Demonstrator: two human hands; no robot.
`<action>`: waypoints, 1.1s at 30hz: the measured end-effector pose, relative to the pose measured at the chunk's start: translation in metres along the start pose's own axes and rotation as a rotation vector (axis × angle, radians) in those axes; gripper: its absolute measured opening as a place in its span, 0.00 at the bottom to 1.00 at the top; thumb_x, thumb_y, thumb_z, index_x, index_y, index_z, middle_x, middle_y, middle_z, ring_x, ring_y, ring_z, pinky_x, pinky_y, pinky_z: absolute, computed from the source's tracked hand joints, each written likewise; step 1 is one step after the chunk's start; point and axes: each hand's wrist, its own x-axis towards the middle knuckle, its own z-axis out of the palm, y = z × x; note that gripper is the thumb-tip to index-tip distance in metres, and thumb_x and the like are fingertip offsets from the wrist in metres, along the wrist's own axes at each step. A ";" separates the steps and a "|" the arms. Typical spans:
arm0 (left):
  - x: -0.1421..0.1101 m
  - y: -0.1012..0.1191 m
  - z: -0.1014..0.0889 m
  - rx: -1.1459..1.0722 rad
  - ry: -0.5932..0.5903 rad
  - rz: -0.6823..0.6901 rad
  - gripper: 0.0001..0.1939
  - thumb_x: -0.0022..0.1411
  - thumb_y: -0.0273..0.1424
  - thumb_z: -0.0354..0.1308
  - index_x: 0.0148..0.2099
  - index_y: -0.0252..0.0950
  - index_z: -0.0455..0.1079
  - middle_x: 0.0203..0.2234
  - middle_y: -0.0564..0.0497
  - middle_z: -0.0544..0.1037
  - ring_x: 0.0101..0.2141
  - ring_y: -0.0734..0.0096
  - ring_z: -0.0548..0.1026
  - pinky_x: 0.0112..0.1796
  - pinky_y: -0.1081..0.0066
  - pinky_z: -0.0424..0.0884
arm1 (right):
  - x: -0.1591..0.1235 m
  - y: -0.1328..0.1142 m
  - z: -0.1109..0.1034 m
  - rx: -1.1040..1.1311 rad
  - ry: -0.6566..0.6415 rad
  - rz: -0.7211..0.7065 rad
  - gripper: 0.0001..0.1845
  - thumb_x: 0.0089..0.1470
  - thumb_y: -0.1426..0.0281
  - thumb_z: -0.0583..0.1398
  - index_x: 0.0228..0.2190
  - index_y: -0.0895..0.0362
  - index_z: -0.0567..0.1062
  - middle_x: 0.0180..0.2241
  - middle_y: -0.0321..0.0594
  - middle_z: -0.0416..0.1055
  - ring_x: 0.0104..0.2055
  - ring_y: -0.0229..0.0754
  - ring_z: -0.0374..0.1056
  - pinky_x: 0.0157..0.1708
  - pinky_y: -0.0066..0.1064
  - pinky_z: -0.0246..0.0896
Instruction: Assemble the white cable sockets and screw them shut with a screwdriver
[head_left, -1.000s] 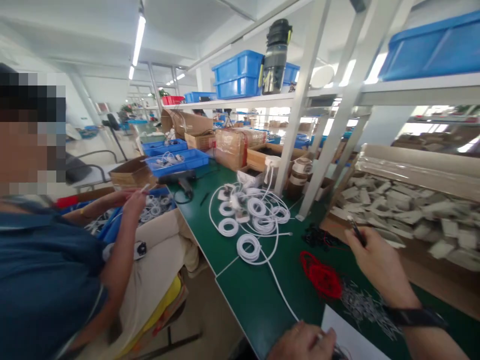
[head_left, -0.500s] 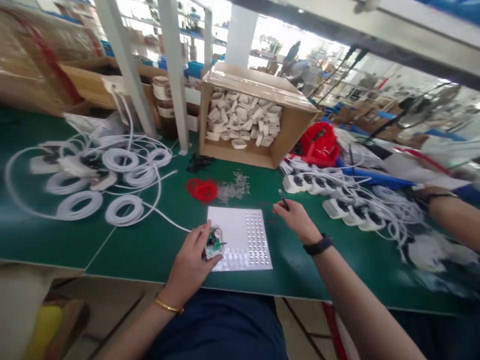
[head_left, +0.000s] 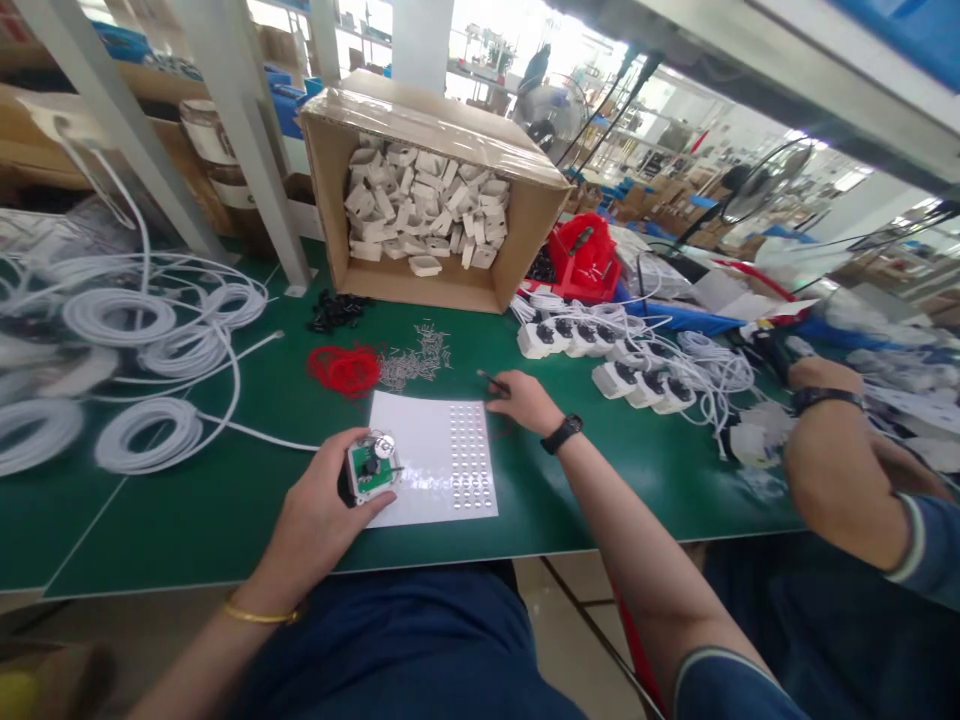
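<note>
My left hand grips a small white housing with a green circuit board inside, held over the left edge of a white sheet. Rows of shiny round silver pieces line the sheet's right side. A white cable runs from the left towards the housing. My right hand is closed on a thin dark tool, whose exact kind I cannot make out, by the sheet's upper right corner. Behind the sheet lie a red wire bundle and a heap of small metal pins or screws.
A cardboard box of white plastic shells stands at the back. Coiled white cables cover the left side. White housings with black parts and a red bin are to the right. A co-worker's arm reaches in there.
The view has swung to the right. My right hand is nearer the sheet's edge, and the circuit board in my left hand now faces up more plainly. More of the co-worker's arm shows.
</note>
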 end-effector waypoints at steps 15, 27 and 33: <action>0.004 0.011 0.010 -0.181 -0.088 0.030 0.31 0.49 0.37 0.62 0.55 0.39 0.58 0.49 0.49 0.70 0.48 0.60 0.71 0.50 0.60 0.66 | -0.038 0.009 0.026 -0.109 0.032 0.363 0.08 0.50 0.66 0.59 0.25 0.57 0.69 0.28 0.43 0.72 0.31 0.43 0.68 0.26 0.29 0.52; -0.003 0.001 0.025 -0.227 -0.145 0.186 0.34 0.53 0.26 0.58 0.61 0.39 0.51 0.56 0.47 0.61 0.57 0.63 0.61 0.58 0.59 0.56 | -0.045 -0.020 -0.009 -0.133 0.131 0.057 0.07 0.58 0.68 0.51 0.35 0.57 0.66 0.32 0.42 0.71 0.31 0.42 0.67 0.30 0.29 0.53; -0.003 0.002 0.023 -0.249 -0.129 0.165 0.31 0.51 0.26 0.59 0.58 0.40 0.58 0.55 0.49 0.63 0.56 0.64 0.62 0.57 0.59 0.58 | -0.082 -0.081 -0.052 -0.103 0.147 -0.240 0.07 0.57 0.65 0.52 0.31 0.55 0.65 0.28 0.38 0.70 0.26 0.40 0.64 0.26 0.28 0.52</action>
